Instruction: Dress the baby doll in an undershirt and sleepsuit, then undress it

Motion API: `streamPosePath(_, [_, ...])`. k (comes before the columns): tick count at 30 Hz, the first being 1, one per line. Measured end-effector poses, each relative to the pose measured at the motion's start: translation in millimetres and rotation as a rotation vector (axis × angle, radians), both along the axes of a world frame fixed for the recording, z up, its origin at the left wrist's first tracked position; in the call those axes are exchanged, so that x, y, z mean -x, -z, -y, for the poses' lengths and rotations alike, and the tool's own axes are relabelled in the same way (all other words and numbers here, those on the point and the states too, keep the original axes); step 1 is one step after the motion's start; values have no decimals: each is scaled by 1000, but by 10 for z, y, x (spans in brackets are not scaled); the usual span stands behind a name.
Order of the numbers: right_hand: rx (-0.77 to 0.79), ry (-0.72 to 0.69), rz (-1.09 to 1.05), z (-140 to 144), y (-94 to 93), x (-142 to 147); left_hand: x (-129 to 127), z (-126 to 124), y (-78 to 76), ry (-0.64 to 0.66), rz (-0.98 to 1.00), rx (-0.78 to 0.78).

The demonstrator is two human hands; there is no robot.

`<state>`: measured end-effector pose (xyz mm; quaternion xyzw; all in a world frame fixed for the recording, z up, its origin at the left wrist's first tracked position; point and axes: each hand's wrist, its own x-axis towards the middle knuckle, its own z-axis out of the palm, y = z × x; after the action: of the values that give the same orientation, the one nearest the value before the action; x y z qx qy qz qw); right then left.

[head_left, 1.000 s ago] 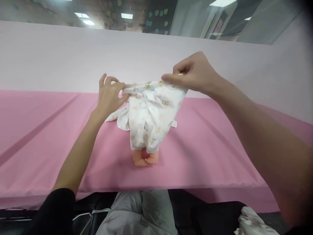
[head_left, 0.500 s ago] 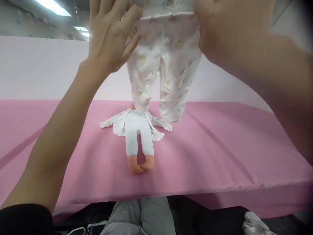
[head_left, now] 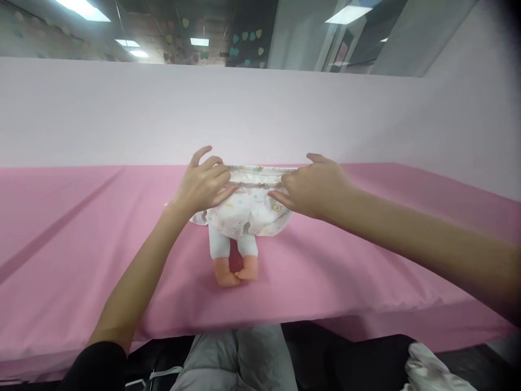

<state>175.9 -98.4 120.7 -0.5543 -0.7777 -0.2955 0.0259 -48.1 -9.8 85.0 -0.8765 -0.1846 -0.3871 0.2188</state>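
Observation:
Between my two hands the baby pants, white with a small coloured print, are stretched at the waistband. My left hand grips the left end of the waistband, and my right hand grips the right end; both are closed on the cloth. Behind and under the pants lies a baby doll on its back, feet towards me, with white legs and bare orange-pink feet. The pants hide its upper body and head. A bit of its white top shows at the left.
A pink cloth covers the table, with a white wall behind and a window above it. My legs in grey trousers are below the front edge. Whitish fabric lies at the lower right.
Both hands have come down from high up with the pants, which now hang in front of the doll's body. The doll's legs have hardly moved.

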Motion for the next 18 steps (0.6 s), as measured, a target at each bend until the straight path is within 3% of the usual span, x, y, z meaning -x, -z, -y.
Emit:
streamPosePath(3, [132, 140, -22, -33, 38, 11, -119, -95, 200, -9, 1, 25])
streamPosePath(5, [214, 151, -115, -45, 80, 65, -193, -154, 314, -5, -9, 7])
streamPosePath(8, [305, 61, -332, -108, 199, 202, -284, -182, 419, 44, -44, 4])
streamPosePath(11, [398, -72, -678, -255, 369, 340, -344, -155, 455, 79, -45, 58])
streamPosePath(15, [639, -201, -1217, -449, 554, 439, -322, -136, 479, 55, 95, 323])
streamPosePath(18, [784, -223, -1441, -479, 574, 457, -241, -154, 492, 97, 204, 614])
